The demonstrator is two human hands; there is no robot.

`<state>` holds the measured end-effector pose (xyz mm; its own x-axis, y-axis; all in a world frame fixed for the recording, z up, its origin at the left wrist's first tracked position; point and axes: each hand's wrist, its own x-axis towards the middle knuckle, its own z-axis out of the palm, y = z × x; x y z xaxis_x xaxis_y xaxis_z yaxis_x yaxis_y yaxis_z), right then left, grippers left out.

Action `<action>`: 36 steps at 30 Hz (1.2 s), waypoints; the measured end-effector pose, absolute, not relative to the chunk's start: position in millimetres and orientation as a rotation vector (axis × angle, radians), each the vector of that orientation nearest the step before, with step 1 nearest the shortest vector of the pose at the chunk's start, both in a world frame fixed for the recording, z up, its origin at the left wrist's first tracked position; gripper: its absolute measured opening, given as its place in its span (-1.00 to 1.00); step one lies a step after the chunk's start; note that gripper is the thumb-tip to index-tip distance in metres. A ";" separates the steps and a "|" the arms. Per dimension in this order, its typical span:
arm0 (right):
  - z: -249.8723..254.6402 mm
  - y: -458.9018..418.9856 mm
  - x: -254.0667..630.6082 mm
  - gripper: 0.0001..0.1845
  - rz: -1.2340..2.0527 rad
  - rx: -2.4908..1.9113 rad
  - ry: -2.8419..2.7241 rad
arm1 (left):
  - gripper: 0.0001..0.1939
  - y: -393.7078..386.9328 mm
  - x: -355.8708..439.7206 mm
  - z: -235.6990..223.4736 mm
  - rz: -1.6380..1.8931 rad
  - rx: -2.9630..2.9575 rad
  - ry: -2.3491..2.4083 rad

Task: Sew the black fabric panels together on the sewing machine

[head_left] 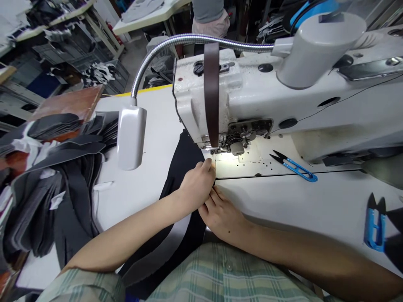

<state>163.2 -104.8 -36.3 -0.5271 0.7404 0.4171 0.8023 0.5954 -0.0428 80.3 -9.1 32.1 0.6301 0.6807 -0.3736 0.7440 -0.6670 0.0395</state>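
Note:
Black fabric runs from beside the sewing machine's needle area down over the table edge into my lap, with a grey strip showing along its lower part. My left hand is closed on the fabric's right edge, just in front of the presser foot. Right below it, my right hand pinches the same edge, its fingertips partly hidden behind the left hand. The white sewing machine stands over the fabric, its lamp lighting the needle plate.
Blue thread snips lie right of the needle plate; a second blue pair lies at the far right. Stacks of dark cut fabric pieces cover the left side. A lamp head hangs on a bent metal arm. A person stands behind.

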 end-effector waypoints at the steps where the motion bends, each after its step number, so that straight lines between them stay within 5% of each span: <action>1: -36.6 -104.9 163.3 -0.69 -0.209 -1.234 -2.440 | -0.62 -8.8 81.6 32.6 -0.533 2.660 1.149; 15: -35.7 -104.0 163.3 -0.68 -0.147 -1.230 -2.475 | -0.67 -13.2 88.4 40.0 -0.621 2.613 1.390; 26: -33.1 -106.7 165.8 -0.68 -0.178 -1.207 -2.504 | -0.45 -14.6 85.3 31.0 -0.659 2.440 1.327; 36: -35.5 -103.7 164.7 -0.69 -0.162 -1.245 -2.487 | -0.45 -5.6 86.5 29.9 -0.646 2.459 1.382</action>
